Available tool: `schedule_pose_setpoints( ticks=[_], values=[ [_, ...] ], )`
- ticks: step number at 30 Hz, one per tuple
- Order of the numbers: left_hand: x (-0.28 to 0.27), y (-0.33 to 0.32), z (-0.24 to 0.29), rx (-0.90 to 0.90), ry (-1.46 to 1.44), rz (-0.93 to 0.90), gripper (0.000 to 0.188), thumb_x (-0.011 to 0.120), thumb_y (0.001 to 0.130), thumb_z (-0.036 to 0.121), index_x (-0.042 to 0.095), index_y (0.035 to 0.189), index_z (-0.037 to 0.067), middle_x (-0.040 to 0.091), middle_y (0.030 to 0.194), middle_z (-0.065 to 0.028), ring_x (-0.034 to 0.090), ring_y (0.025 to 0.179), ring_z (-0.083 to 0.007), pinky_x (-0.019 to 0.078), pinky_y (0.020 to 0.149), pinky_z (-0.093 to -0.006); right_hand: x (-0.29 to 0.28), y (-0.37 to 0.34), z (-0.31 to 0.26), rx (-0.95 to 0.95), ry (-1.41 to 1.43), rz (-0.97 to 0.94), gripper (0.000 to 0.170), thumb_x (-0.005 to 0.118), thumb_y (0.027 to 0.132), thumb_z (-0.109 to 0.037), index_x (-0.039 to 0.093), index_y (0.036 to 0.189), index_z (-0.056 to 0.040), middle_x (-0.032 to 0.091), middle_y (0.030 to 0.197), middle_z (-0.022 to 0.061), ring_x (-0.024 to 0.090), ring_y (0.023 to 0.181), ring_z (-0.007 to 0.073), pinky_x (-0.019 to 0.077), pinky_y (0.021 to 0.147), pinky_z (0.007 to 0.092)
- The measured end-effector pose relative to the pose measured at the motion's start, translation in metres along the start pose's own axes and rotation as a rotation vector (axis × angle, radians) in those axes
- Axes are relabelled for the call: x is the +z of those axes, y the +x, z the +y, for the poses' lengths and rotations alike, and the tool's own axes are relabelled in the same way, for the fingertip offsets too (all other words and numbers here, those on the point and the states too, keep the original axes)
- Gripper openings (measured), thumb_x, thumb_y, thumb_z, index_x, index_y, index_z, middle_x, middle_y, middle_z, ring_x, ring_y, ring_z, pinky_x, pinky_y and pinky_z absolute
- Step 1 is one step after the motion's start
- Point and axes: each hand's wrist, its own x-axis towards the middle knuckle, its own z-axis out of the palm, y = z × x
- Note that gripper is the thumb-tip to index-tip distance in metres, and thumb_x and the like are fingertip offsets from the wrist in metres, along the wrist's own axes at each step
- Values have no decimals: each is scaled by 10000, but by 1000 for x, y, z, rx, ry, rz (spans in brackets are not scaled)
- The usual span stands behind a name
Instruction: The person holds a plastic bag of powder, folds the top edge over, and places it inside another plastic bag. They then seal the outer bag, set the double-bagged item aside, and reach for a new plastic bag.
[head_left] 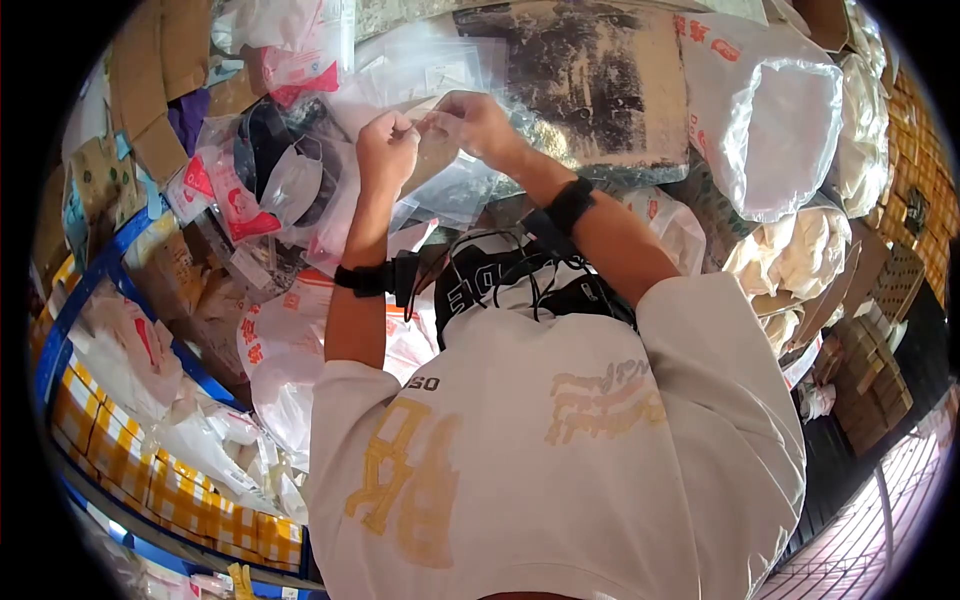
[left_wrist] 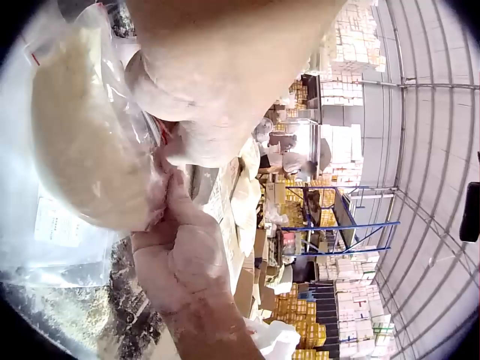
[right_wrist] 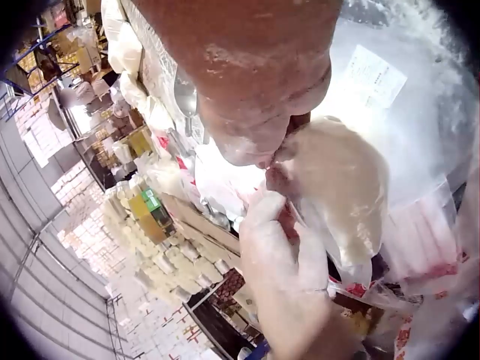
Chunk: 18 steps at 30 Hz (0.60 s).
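Both hands meet at the top edge of a clear plastic bag (head_left: 432,160) holding something pale, seen larger in the left wrist view as a cream-coloured filled bag (left_wrist: 90,135) and in the right wrist view as a rounded pale bag (right_wrist: 341,180). The left hand (head_left: 387,155) pinches the edge with curled fingers. Close beside it, the right hand (head_left: 482,130) pinches the same edge between thumb and fingers. Flat clear bags with a white label (right_wrist: 375,76) lie beneath.
A dark, powder-smeared board (head_left: 600,85) lies behind the right hand. A plastic-lined container (head_left: 785,130) stands at the right. Left are a black strip in plastic (head_left: 262,150), red-printed bags (head_left: 240,205) and cardboard (head_left: 160,90). A blue metal rail (head_left: 195,370) curves at lower left.
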Motion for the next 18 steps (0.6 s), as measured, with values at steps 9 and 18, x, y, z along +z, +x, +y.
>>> schedule_pose_setpoints(
  ticks=[9, 18],
  values=[
    [-7, 0, 9, -40, 62, -60, 107, 703, 810, 95, 659, 825, -1, 675, 708, -118, 635, 622, -207, 491, 626, -338, 2, 2, 2, -8, -24, -17, 215, 632, 962, -178, 682, 987, 29, 703, 879, 55, 622, 791, 99, 491, 708, 242],
    [-31, -11, 0, -92, -96, -124, 130, 691, 848, 8, 609, 748, 19, 616, 697, 7, 529, 643, -49, 396, 548, -239, 13, 14, 16, -34, 254, 16, 143, 661, 942, -128, 665, 907, 10, 660, 806, 22, 596, 739, 91, 496, 693, 258]
  ],
)
